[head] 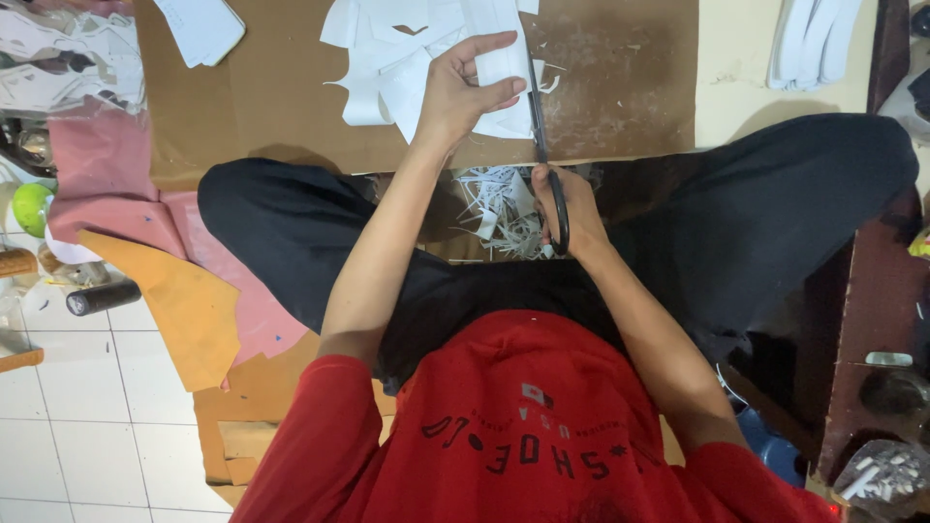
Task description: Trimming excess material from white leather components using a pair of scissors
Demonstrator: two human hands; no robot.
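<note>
The left hand [463, 92] pinches a white sheet [504, 68] at upper centre of the frame, thumb on top, fingers curled over its edge. The right hand [567, 208] has its grip closed through the black handles of the scissors [544, 155], whose blades point up into the sheet's edge. The sheet lies on a brown board [281, 97] among other white cut pieces [387, 48]. White trimmings [499, 208] sit heaped between the person's dark-trousered legs, just below the board's edge.

left hand [465, 92] gripping, right hand [572, 208] clenched
</note>
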